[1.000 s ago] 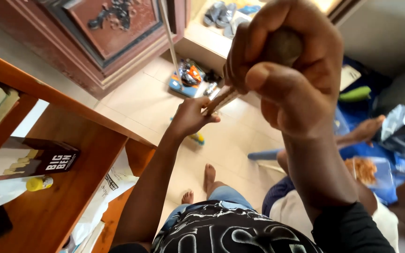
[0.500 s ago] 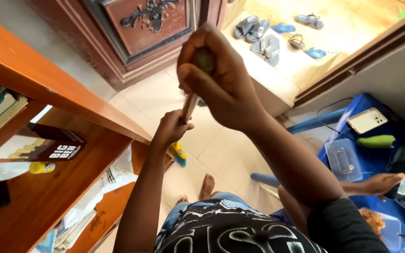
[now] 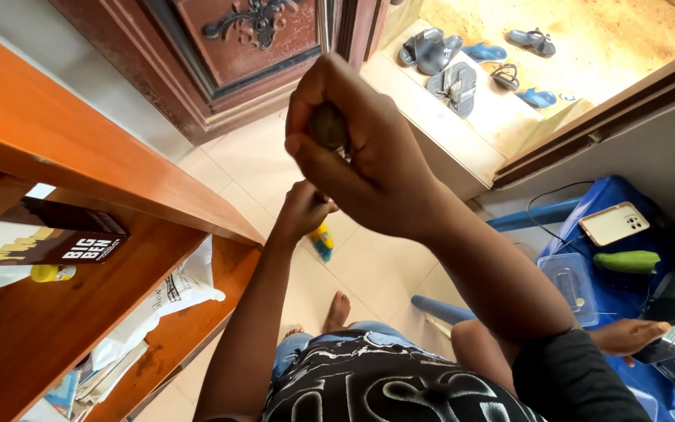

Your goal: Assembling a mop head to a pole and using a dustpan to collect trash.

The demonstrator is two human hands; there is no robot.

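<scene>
My right hand [image 3: 376,160] is raised close to the camera, fingers closed around the rounded top end of a wooden stick [image 3: 327,126]. The stick points almost straight at the camera, so most of its length is hidden behind that hand. Lower down, my left hand [image 3: 300,212] grips the same stick. Below the left hand, a yellow and blue brush head [image 3: 323,241] rests on the tiled floor. My bare foot [image 3: 337,309] stands near it.
An orange wooden shelf [image 3: 80,160] at left holds a dark box [image 3: 56,239] and a small yellow bottle [image 3: 51,273], with a white bag [image 3: 175,289] below. A carved door [image 3: 251,31], sandals [image 3: 448,66] on a step, a blue mat with a phone [image 3: 613,223], and another person's foot [image 3: 626,336] are around.
My right hand has moved left and further from the camera, and the stick now stands more end-on. My left hand has slid closer under the right. The view has tilted toward the doorway.
</scene>
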